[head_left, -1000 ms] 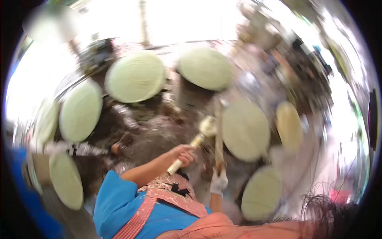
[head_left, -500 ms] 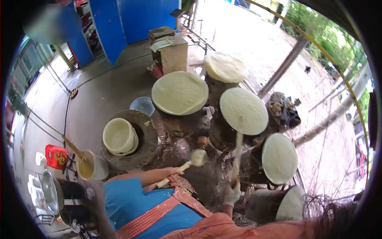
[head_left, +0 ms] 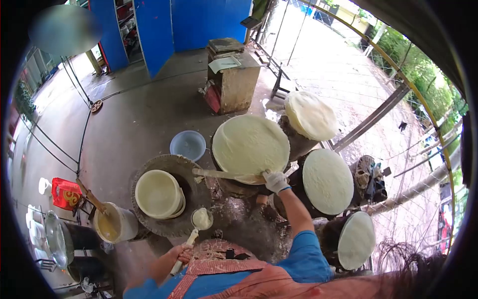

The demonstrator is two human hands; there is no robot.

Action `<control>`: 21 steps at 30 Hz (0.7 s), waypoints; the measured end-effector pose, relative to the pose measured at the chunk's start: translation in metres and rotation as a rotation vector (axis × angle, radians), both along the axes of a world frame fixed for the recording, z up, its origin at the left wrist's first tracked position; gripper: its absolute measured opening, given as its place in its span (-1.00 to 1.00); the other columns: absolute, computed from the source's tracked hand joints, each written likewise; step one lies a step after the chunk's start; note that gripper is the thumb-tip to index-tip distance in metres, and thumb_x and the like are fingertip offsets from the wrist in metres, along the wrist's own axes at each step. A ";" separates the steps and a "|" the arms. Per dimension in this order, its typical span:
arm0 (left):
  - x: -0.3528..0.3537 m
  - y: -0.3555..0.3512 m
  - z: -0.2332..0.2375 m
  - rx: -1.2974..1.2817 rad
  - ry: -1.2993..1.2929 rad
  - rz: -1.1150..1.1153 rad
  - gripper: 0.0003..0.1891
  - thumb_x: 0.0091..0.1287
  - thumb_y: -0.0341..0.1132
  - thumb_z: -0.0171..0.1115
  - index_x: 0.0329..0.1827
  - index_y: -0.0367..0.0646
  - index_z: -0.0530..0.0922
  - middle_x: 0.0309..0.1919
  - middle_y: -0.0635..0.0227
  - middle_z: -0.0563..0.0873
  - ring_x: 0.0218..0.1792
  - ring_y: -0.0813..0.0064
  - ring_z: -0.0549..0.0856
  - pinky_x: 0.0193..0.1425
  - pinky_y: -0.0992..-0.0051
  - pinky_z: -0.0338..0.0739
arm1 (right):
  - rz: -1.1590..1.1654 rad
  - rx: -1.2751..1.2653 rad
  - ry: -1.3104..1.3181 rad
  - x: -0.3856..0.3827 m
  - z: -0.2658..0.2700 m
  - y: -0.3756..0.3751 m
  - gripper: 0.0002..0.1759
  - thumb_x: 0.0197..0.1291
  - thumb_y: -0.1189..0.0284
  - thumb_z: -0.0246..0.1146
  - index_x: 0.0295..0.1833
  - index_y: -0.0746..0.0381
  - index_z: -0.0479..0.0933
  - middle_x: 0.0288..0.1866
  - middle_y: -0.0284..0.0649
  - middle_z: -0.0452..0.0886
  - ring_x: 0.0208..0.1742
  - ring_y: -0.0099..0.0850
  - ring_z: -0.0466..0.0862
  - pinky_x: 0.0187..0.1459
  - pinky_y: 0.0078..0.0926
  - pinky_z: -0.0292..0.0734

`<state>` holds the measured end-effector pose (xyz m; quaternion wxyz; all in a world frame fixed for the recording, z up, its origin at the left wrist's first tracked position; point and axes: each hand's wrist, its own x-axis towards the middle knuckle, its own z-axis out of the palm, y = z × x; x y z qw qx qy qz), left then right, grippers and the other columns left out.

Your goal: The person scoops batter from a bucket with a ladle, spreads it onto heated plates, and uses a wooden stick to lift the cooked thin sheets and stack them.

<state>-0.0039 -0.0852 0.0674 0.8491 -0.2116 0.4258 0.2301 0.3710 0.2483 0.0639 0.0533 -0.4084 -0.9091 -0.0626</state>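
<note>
My left hand [head_left: 182,254] is wrapped round the pale handle of a ladle [head_left: 202,219], whose bowl holds whitish batter. In a white glove, my right hand [head_left: 277,182] grips a flat wooden spreader [head_left: 229,174]. The spreader lies across the near edge of a large round griddle covered by a pale sheet of batter [head_left: 250,142]. Left of that, a white bucket [head_left: 181,200] of pale batter stands inside a dark tyre-like ring [head_left: 144,219]. To the right is another batter-covered round [head_left: 327,182].
More pale rounds sit on drum stoves, one at the back [head_left: 311,115] and one at the right [head_left: 356,240]. A light-blue basin [head_left: 187,145], a worn cabinet [head_left: 239,89], a bucket with a wooden stick [head_left: 122,224] and a red bag [head_left: 65,193] stand around. Wire fencing runs along the right.
My right hand has swung forward and left, bringing the spreader from the right-hand round to the large middle griddle. The ladle has shifted left toward the bucket. The camera view has turned.
</note>
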 end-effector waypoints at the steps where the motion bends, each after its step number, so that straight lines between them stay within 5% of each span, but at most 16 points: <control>1: 0.000 -0.002 0.002 -0.009 -0.002 0.007 -0.75 0.25 -0.24 0.11 -0.19 -0.22 0.33 -0.75 0.49 0.26 -0.87 0.75 0.20 -0.90 0.75 0.03 | 0.034 -0.037 -0.067 0.001 -0.003 0.014 -0.72 -0.08 0.40 0.07 -0.18 0.14 0.51 -0.33 -0.14 0.58 -0.36 -0.19 0.62 -0.36 -0.23 0.50; 3: 0.004 0.000 0.003 0.111 0.004 -0.054 -0.88 0.26 -0.29 0.10 -0.38 0.00 0.33 -0.74 0.54 0.25 -0.85 0.78 0.19 -0.90 0.72 0.08 | 0.074 -0.074 -0.143 -0.002 0.009 0.042 -0.74 -0.08 0.39 0.07 -0.21 0.15 0.51 -0.34 -0.13 0.58 -0.35 -0.16 0.61 -0.34 -0.22 0.50; 7: 0.020 0.002 -0.027 -0.056 0.057 -0.033 -0.89 0.30 -0.26 0.05 -0.35 -0.05 0.37 -0.73 0.54 0.24 -0.84 0.77 0.20 -0.89 0.69 0.09 | 0.089 -0.068 0.077 -0.013 0.096 0.126 -0.78 0.03 0.27 0.08 -0.30 0.15 0.53 -0.47 -0.13 0.58 -0.38 -0.15 0.61 -0.33 -0.19 0.48; 8: 0.028 0.003 -0.054 0.152 -0.507 0.102 -0.89 0.32 -0.26 0.01 -0.24 -0.08 0.40 -0.71 0.52 0.26 -0.82 0.75 0.21 -0.86 0.69 0.10 | -0.046 -0.133 0.288 -0.023 0.135 0.139 -0.77 0.09 0.26 0.06 -0.33 0.14 0.54 -0.49 -0.13 0.59 -0.36 -0.15 0.61 -0.32 -0.21 0.48; 9: 0.035 0.001 -0.078 0.370 -1.064 0.239 -0.84 0.34 -0.26 -0.03 -0.14 -0.11 0.44 -0.69 0.51 0.27 -0.81 0.74 0.23 -0.84 0.68 0.11 | -0.042 -0.001 0.205 -0.009 0.130 0.187 -0.77 0.09 0.25 0.08 -0.32 0.16 0.55 -0.45 -0.13 0.61 -0.36 -0.10 0.61 -0.31 -0.22 0.48; 10: 0.045 0.003 -0.075 0.374 -1.057 0.247 -0.84 0.34 -0.26 -0.03 -0.14 -0.11 0.44 -0.69 0.51 0.27 -0.81 0.74 0.23 -0.84 0.68 0.11 | -0.054 -0.142 0.431 0.003 0.142 0.226 -0.77 0.05 0.26 0.13 -0.28 0.17 0.55 -0.42 -0.10 0.61 -0.38 -0.08 0.60 -0.32 -0.21 0.48; 11: 0.059 0.007 -0.063 0.306 -0.981 0.355 -0.82 0.34 -0.21 -0.02 -0.19 -0.12 0.43 -0.70 0.51 0.27 -0.80 0.73 0.22 -0.82 0.68 0.11 | -0.212 -0.094 0.294 0.000 0.196 0.229 -0.71 0.00 0.23 0.18 -0.27 0.22 0.55 -0.38 -0.03 0.61 -0.42 -0.13 0.61 -0.33 -0.24 0.49; 13: 0.094 0.018 -0.033 0.184 -0.833 0.571 -0.75 0.32 -0.12 -0.01 -0.28 -0.13 0.40 -0.73 0.52 0.26 -0.79 0.72 0.21 -0.78 0.67 0.10 | -0.310 -0.407 0.804 0.042 0.212 0.289 -0.74 -0.01 0.31 0.21 -0.30 0.28 0.55 -0.53 -0.21 0.57 -0.65 -0.44 0.50 -0.60 -0.49 0.39; 16: 0.125 0.040 0.019 -0.018 -0.580 0.850 -0.61 0.31 0.03 0.00 -0.41 -0.16 0.37 -0.76 0.52 0.25 -0.78 0.70 0.20 -0.73 0.66 0.08 | -0.435 -0.385 1.121 0.114 0.246 0.326 -0.82 -0.05 0.44 0.18 -0.35 0.33 0.52 -0.67 -0.28 0.45 -0.82 -0.56 0.31 -0.79 -0.57 0.16; 20: 0.144 0.040 -0.004 0.063 -0.553 0.851 -0.58 0.32 0.08 -0.07 -0.51 -0.06 0.28 -0.74 0.52 0.23 -0.73 0.65 0.21 -0.63 0.63 0.14 | -0.715 -0.416 1.545 0.228 0.209 0.361 -0.83 0.04 0.41 0.18 -0.49 0.29 0.46 -0.74 -0.29 0.38 -0.79 -0.51 0.33 -0.77 -0.52 0.17; 21: 0.138 0.041 -0.017 0.093 -0.742 0.768 -0.58 0.32 0.09 -0.08 -0.52 -0.05 0.27 -0.73 0.52 0.24 -0.72 0.62 0.20 -0.61 0.59 0.14 | -0.728 -0.451 1.666 0.253 0.186 0.361 -0.82 0.04 0.41 0.18 -0.53 0.25 0.44 -0.75 -0.31 0.36 -0.79 -0.51 0.31 -0.77 -0.53 0.17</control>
